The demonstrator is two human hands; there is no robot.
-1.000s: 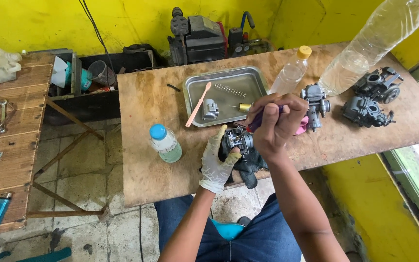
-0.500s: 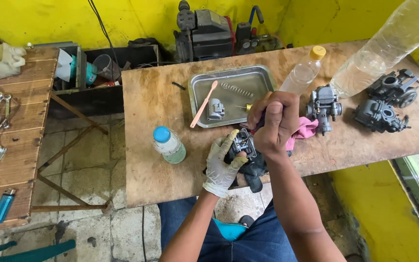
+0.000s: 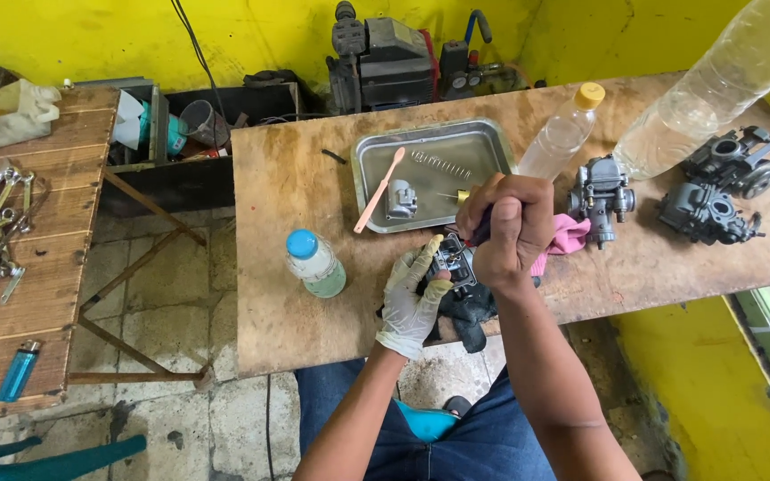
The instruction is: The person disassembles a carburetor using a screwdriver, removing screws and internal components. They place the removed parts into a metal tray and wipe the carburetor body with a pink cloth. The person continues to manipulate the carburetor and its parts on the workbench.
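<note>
Right hand: right hand [image 3: 503,230], bare, fist closed round a dark-handled tool, seemingly a screwdriver; the tip, hidden under the fist, points down into the carburetor.
Left hand: left hand [image 3: 413,294], in a pale glove, gripping the carburetor [image 3: 453,264] from the near-left side, thumb up against its body.
Carburetor: at the near edge of the desk [image 3: 296,294], on a dark rag [image 3: 467,313] that hangs over the edge.
Handling note: judged best done with the tool square to the fastener, pressure straight down and the gloved grip braced on the rag, so the bit does not slip.
Adjacent: pink cloth [image 3: 567,237], touching the right hand's far side; second carburetor [image 3: 601,194] just beyond it.
Tray: metal tray [image 3: 376,151], holding a pink toothbrush [image 3: 378,189], a small grey part, a spring and a brass piece.
Bottles: blue-capped bottle [image 3: 314,264] left of the hands; yellow-capped bottle [image 3: 565,134] beside the tray.
Far right: two more carburetor bodies [image 3: 720,187], well apart from the hands.
</note>
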